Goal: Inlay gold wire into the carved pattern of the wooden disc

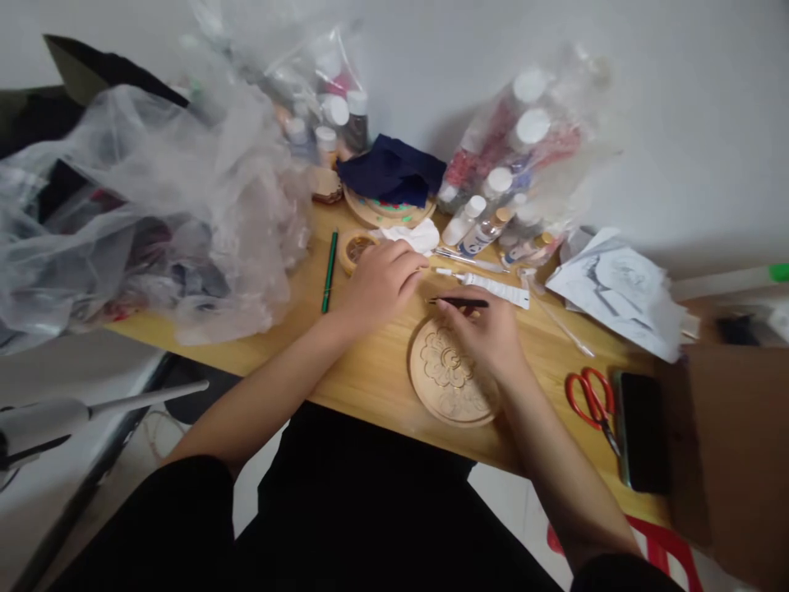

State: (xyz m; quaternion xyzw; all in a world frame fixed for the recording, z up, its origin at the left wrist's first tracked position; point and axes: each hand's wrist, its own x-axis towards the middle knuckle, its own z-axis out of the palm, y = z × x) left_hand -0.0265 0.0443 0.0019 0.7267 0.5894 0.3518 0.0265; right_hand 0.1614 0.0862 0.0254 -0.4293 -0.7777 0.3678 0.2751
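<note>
My right hand (490,329) grips a slim black tool (469,302) with a thin metallic tip pointing left; it looks like tweezers or a pen. Under and beside that hand lies a round wooden disc (440,386) with a raised flower outline on its face. My left hand (385,284) is over the table to the upper left of the disc, its fingers bent and drawn together. Whatever is between those fingertips is too small to make out. Just behind the left hand sits a round yellowish spool (357,249), partly covered by it.
A green pencil (329,271) lies left of the spool. Behind stand a white tube (496,288), bottles (484,232) and dark blue cloth (394,168). Plastic bags (234,205) crowd the left. To the right are papers (622,284), red-handled scissors (592,399), a phone (641,432) and a cardboard box (740,444).
</note>
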